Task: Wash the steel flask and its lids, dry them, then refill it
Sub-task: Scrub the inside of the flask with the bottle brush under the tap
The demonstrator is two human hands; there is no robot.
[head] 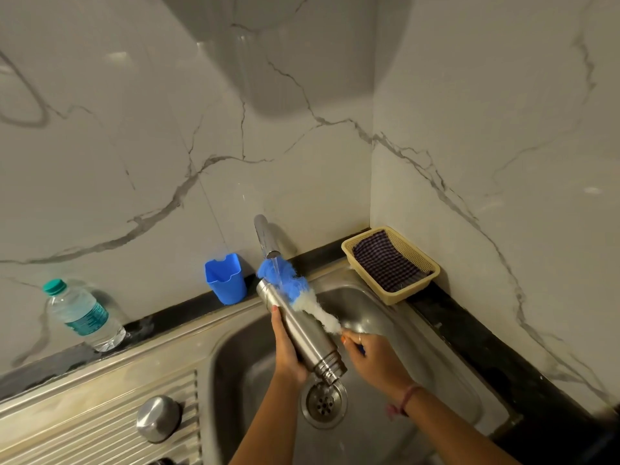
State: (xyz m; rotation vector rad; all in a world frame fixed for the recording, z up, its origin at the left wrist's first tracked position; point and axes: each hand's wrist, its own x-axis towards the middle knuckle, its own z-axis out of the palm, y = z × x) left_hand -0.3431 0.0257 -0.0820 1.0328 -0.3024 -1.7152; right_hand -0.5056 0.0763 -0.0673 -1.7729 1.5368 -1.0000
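Over the sink [419, 380], the left hand [285, 350] grasps the steel flask [302, 330] beneath the tap [266, 238]; the right hand [372, 357] clenches a brush [295, 290] against it. Water bottle [82, 315] label unreadable.

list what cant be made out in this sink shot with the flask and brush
Head view only:
- Brush handle: hidden inside the right hand.
- Flask mouth: points down toward the drain; its inside cannot be seen.
- Second lid: only one steel lid shows on the drainboard; the bottom edge cuts off whatever lies nearer.
- Water bottle label: too small to read.
- Left hand fingers: behind the flask.
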